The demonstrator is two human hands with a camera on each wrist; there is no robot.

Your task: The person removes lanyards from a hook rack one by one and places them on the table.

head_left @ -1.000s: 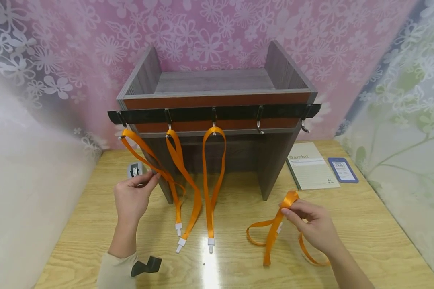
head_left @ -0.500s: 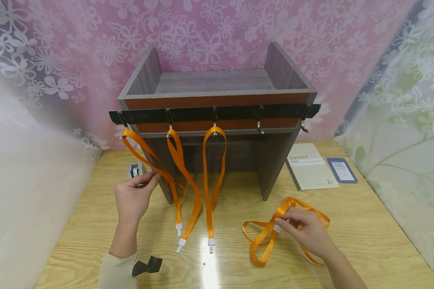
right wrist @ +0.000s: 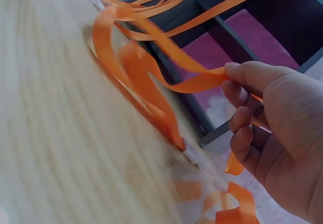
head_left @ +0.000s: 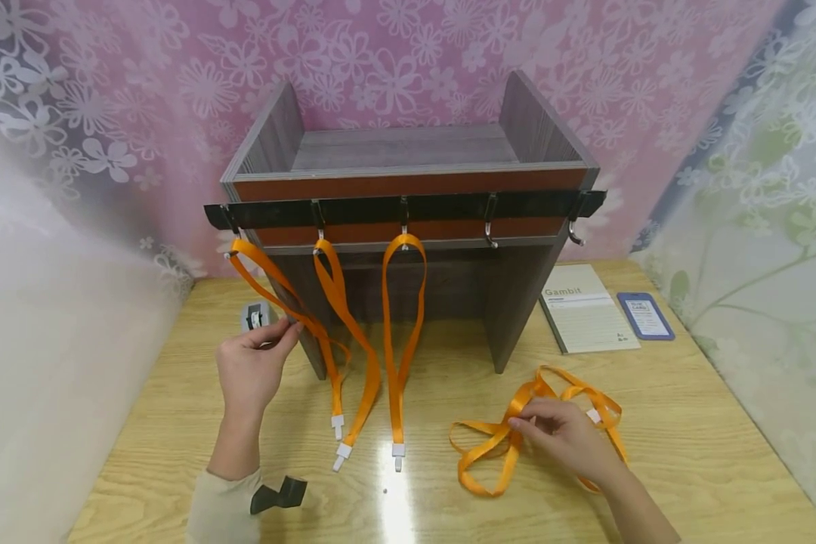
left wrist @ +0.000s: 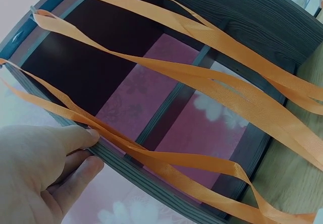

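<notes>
Three orange lanyards hang from hooks on a black rail point(head_left: 442, 208) across the front of a dark wooden shelf point(head_left: 408, 151). My left hand point(head_left: 287, 328) pinches the leftmost lanyard point(head_left: 272, 278) beside the shelf's left leg. In the left wrist view my left hand point(left wrist: 95, 148) holds that lanyard point(left wrist: 176, 159) against the shelf edge. My right hand point(head_left: 517, 425) pinches a loose orange lanyard point(head_left: 523, 397) lying in loops on the table. The right wrist view shows my right hand point(right wrist: 229, 80) with that lanyard point(right wrist: 139, 67) trailing from it. The two right hooks are bare.
A "Gambit" notebook point(head_left: 588, 310) and a blue badge holder point(head_left: 644, 316) lie right of the shelf. A small grey device point(head_left: 255, 316) sits behind my left hand. The wooden table point(head_left: 687, 446) is walled in by floral curtains on three sides.
My right hand has come down towards the table with the loose lanyard, whose loops now lie spread on the surface. My left hand has kept its pinch in place.
</notes>
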